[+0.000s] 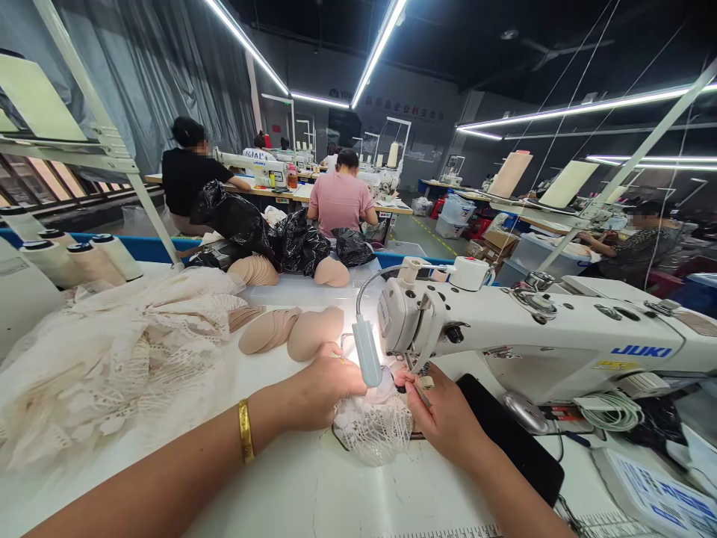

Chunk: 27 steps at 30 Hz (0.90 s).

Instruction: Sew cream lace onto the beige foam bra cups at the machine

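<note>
White lace fabric (374, 430) lies bunched on the machine bed, below the needle area of a white JUKI sewing machine (538, 329). My left hand (328, 385), a gold bracelet at its wrist, is closed on the left edge of this lace; the fingertips are partly behind a grey gooseneck lamp (367, 351). On the right side of the lace, my right hand (448, 415) is closed around a slim grey metal tool (423, 396), whose kind I cannot make out. Its fingertips are near the presser foot. The lamp lights the spot between both hands.
Beige moulded cups (317, 332) lie stacked behind my left hand. A large heap of cream lace (140, 336) covers the left. A black pad (512, 441), a plastic box (661, 486) and a ruler (448, 533) are at the right and front. Co-workers sit beyond.
</note>
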Tool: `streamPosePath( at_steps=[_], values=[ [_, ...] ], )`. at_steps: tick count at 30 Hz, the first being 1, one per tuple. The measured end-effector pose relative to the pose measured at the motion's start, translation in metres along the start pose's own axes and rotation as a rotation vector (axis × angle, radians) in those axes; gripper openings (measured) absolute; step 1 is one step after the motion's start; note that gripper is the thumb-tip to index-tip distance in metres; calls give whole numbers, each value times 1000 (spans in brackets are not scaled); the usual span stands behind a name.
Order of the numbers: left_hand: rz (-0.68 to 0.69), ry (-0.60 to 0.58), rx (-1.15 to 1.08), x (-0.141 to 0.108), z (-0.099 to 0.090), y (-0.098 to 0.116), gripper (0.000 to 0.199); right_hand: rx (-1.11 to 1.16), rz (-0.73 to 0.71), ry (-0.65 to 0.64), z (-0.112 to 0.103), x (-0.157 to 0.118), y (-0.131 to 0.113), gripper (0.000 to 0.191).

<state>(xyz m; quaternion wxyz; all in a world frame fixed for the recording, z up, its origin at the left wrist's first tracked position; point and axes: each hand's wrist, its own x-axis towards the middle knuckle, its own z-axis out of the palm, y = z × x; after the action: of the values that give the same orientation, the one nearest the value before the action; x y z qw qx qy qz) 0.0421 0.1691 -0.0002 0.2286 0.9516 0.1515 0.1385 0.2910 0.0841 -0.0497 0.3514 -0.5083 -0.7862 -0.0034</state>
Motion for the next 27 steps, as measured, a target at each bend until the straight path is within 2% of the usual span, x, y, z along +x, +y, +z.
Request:
streamPosePath(
  at_steps=[4, 7, 9, 11, 14, 17, 20, 23, 27],
  values=[
    [-48, -78, 33, -6, -3, -1, 32, -1, -33, -29, -4, -2, -7, 22],
    [-118, -115, 147, -10, -1, 1, 26, 71, -126, -113, -4, -3, -16, 18],
    [-205, -124, 282, -10, 2, 7, 17, 132, -184, -190, -2, -3, -22, 29],
    [-282, -138, 376, -10, 5, 14, 16, 123, -161, -265, 3, -4, -25, 34],
    [-337, -179, 388, -10, 7, 26, 21, 3, -83, -302, 10, -5, -21, 14],
    [-314, -215, 335, -16, 3, 31, 30, -72, -59, -273, 8, -4, -10, 22],
    [-225, -203, 316, -21, 0, 27, 35, -51, -2, -256, -3, -2, -5, 18],
    [-101, -184, 347, -21, 3, 17, 18, 15, 59, -329, -14, 1, -8, 19],
    [-7, -160, 303, -16, 15, 2, 25, 91, 115, -459, -25, 4, -10, 27]
  ],
)
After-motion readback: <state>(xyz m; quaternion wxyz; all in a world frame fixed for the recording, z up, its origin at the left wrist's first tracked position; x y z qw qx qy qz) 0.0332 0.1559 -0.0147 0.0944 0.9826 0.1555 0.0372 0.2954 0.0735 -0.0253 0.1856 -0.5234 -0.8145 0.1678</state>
